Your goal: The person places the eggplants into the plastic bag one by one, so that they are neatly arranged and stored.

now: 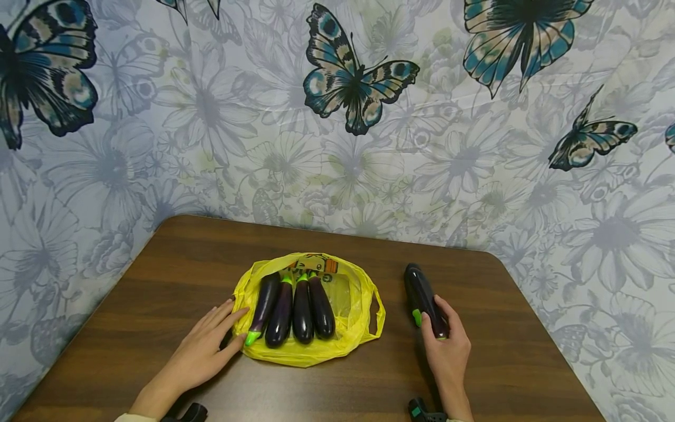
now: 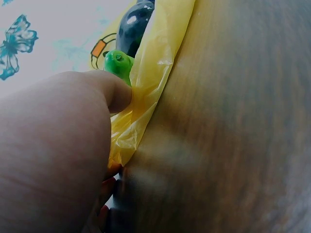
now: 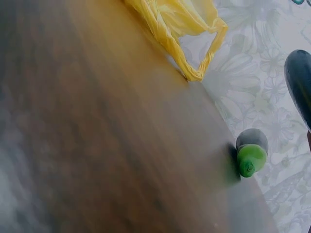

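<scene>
A yellow plastic bag (image 1: 345,346) lies with its mouth wide, several dark purple eggplants (image 1: 303,313) side by side within it. At the bag's left rim, my left hand (image 1: 203,346) touches the plastic with fingers fairly straight; the left wrist view shows its thumb (image 2: 116,94) against the yellow film beside a green stem (image 2: 118,64). To the right of the bag, my right hand (image 1: 447,346) grips an eggplant (image 1: 436,322). In the right wrist view the held eggplant's rounded end (image 3: 299,82) shows, and another eggplant (image 3: 252,153) lies on the table, stem toward the camera.
Everything stands on a brown wooden table (image 1: 316,392) with rounded far corners. Behind it hangs a pale backdrop (image 1: 369,176) printed with flowers and butterflies. A loop handle (image 1: 379,316) of the bag sticks out on its right side.
</scene>
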Available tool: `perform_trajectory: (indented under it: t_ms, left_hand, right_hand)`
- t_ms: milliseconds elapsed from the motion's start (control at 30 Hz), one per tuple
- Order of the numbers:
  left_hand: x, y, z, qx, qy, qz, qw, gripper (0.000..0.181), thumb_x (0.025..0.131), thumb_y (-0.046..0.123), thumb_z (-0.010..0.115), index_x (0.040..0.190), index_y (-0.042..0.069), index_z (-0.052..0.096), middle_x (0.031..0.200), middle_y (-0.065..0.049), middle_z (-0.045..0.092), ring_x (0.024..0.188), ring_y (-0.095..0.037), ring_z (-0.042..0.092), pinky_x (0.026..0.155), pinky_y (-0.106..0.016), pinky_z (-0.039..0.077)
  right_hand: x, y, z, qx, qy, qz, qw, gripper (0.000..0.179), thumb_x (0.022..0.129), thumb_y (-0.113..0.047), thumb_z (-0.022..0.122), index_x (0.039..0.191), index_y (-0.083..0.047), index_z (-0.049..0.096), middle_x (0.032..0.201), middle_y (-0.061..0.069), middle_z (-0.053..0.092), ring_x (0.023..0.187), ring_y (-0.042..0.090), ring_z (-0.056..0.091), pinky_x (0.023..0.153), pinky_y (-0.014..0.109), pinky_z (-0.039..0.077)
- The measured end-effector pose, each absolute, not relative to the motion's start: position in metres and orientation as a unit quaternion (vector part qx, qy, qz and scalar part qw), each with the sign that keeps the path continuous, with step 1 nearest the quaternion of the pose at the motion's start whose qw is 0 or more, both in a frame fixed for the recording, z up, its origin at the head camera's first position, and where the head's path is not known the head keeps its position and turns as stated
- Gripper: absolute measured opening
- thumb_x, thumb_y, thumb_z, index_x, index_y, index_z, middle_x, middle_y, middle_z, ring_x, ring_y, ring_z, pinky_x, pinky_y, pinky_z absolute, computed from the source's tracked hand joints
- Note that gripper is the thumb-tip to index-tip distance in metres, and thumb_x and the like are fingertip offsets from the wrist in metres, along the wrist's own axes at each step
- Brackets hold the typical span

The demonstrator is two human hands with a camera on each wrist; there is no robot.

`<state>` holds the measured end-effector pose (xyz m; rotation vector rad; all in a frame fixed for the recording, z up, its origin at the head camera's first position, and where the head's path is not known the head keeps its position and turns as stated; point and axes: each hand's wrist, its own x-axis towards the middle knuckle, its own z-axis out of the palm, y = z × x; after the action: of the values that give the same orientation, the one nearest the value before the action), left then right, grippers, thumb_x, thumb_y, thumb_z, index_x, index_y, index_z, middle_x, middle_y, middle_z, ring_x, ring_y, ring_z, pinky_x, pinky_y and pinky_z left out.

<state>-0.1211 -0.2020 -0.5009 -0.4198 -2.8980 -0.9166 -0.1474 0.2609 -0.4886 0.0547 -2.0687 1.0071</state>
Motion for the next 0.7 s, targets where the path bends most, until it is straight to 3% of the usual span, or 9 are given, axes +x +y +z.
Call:
perform_trajectory:
  t_ms: [300,700]
  left_hand:
    - [-0.121,-0.202,-0.501,-0.137,-0.943,-0.301,0.037,0.054,0.103,0.04,0.062,0.15,0.014,0.055,0.161,-0.024,0.039,0.15,-0.044,0.035,0.118,-0.068,0.028]
    - [-0.12,-0.202,-0.5,-0.137,-0.943,-0.3,0.034,0.054,0.103,0.042,0.061,0.15,0.015,0.055,0.161,-0.024,0.039,0.149,-0.046,0.034,0.116,-0.069,0.029]
  right_hand:
    - [-0.147,0.256,-0.485,0.06,-0.824,0.398,0.4,0.051,0.081,0.008,0.082,0.128,-0.007,0.073,0.128,0.014,0.072,0.117,-0.008,0.06,0.092,0.003,0.046]
    - [-0.148,0.249,-0.49,0.054,-0.832,0.397,0.384,0.05,0.082,0.003,0.083,0.129,-0.01,0.072,0.118,0.014,0.075,0.095,-0.008,0.063,0.076,0.004,0.048]
